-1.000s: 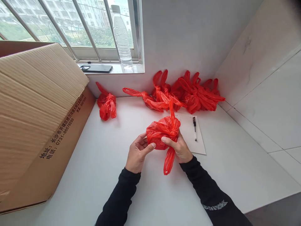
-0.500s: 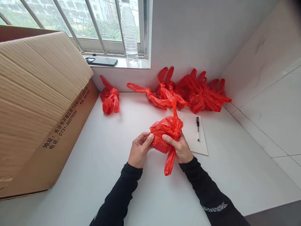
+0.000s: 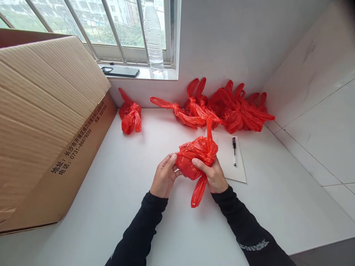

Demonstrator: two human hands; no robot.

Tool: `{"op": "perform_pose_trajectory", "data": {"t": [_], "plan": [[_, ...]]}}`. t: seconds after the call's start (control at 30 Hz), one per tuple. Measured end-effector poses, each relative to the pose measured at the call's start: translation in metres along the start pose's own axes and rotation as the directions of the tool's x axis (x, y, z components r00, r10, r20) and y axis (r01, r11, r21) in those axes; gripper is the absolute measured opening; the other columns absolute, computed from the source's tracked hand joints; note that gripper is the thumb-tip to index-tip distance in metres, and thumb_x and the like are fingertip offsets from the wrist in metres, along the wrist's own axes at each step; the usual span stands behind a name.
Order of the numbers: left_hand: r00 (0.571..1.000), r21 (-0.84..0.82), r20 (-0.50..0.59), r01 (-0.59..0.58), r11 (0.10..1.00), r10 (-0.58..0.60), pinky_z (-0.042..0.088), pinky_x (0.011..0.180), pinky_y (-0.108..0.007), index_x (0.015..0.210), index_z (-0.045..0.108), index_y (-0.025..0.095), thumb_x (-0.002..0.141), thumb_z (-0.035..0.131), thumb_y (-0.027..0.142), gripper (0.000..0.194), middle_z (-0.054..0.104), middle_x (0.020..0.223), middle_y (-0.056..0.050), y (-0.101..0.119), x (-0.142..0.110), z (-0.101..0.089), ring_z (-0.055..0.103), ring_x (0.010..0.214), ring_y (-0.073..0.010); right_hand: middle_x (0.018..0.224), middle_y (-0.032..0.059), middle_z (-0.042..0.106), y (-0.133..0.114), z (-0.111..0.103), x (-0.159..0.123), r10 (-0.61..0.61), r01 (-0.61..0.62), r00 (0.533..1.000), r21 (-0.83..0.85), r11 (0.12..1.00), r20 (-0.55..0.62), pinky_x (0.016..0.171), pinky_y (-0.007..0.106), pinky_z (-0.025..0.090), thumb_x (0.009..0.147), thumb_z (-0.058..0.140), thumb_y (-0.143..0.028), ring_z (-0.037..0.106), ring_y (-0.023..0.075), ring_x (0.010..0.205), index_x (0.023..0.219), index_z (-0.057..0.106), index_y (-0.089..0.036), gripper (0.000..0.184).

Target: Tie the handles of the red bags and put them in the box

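Observation:
A knotted red plastic bag (image 3: 191, 159) is held above the white table, its contents hidden. My right hand (image 3: 215, 173) grips it from the right, thumb across the front below the knot. My left hand (image 3: 165, 171) pinches the bag's left edge between thumb and fingers. One loop handle of the bag points up and the other hangs down toward me. Behind it, a single tied red bag (image 3: 131, 117) lies near the box, and several more tied red bags (image 3: 238, 111) are heaped against the wall.
A large open cardboard box (image 3: 80, 147) stands at the left. Paper (image 3: 226, 151) with a pen (image 3: 234, 151) lies right of the held bag. On the windowsill are a phone (image 3: 122, 71) and a water bottle (image 3: 154, 40). A tiled wall (image 3: 318, 122) borders the table at right.
My left hand has gone from supporting the bag's lower left side to pinching its left edge. The bag has tilted slightly. The whole view has shifted a little.

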State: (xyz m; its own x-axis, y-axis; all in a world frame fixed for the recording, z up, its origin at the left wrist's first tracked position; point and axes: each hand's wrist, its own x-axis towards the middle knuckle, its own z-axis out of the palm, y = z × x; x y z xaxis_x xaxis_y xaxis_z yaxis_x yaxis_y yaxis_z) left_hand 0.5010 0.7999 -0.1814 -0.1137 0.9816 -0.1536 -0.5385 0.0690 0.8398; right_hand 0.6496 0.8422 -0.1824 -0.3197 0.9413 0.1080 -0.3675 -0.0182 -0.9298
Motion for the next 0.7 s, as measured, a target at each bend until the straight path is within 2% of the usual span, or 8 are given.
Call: {"op": "perform_pose_trajectory", "data": {"t": [0.13,0.3,0.4,0.53,0.7], "plan": [[0.999,0.013,-0.035,-0.025,1.0,0.026,0.058,0.074,-0.033,0.093,0.072,0.016,0.076,0.083,0.03,0.025,0.073,0.092,-0.005,-0.0019,0.0025,-0.0043,0.067,0.082,-0.0183,0.125,0.0047,0.071,-0.0006,-0.0004,0.0009,-0.041,0.042,0.999,0.044,0.998,-0.021,0.109,0.056,0.048,0.083,0.076,-0.034,0.064,0.0325,0.121,0.124,0.058,-0.028,0.045],[0.997,0.025,-0.06,-0.042,0.999,0.044,0.057,0.065,-0.03,0.088,0.07,0.018,0.076,0.084,0.033,0.024,0.069,0.075,-0.001,-0.004,0.0048,-0.0089,0.065,0.068,-0.0152,0.126,0.0068,0.071,-0.0025,-0.0005,-0.0004,0.008,-0.013,0.997,0.06,0.998,0.076,0.108,0.057,0.048,0.083,0.077,-0.034,0.064,0.0341,0.123,0.123,0.06,-0.026,0.044],[0.999,0.043,-0.037,0.007,0.999,-0.006,0.058,0.063,-0.031,0.092,0.071,0.018,0.079,0.08,0.035,0.023,0.07,0.081,-0.003,-0.0017,0.0032,-0.0071,0.065,0.069,-0.0164,0.125,0.0065,0.071,-0.0015,-0.0017,-0.0009,0.004,-0.009,0.998,0.075,0.997,0.062,0.108,0.058,0.048,0.083,0.077,-0.033,0.064,0.034,0.122,0.125,0.059,-0.026,0.046],[0.998,0.073,0.031,0.059,0.996,-0.061,0.058,0.07,-0.033,0.098,0.072,0.016,0.085,0.073,0.04,0.027,0.071,0.096,-0.008,0.0001,0.0003,-0.003,0.067,0.086,-0.0212,0.125,0.0065,0.071,-0.0002,-0.0044,0.0,-0.007,0.007,0.998,-0.004,1.0,0.058,0.109,0.056,0.048,0.081,0.079,-0.033,0.065,0.033,0.12,0.124,0.061,-0.025,0.047],[1.0,0.103,-0.015,0.024,0.994,-0.022,0.054,0.072,-0.028,0.084,0.071,0.016,0.079,0.081,0.038,0.024,0.069,0.081,-0.002,-0.0036,0.0015,-0.0032,0.063,0.076,-0.0155,0.122,0.0052,0.072,-0.002,-0.0046,0.0003,-0.018,0.026,0.996,-0.083,0.996,0.092,0.11,0.053,0.047,0.08,0.081,-0.035,0.065,0.0319,0.118,0.121,0.064,-0.026,0.046]]}}
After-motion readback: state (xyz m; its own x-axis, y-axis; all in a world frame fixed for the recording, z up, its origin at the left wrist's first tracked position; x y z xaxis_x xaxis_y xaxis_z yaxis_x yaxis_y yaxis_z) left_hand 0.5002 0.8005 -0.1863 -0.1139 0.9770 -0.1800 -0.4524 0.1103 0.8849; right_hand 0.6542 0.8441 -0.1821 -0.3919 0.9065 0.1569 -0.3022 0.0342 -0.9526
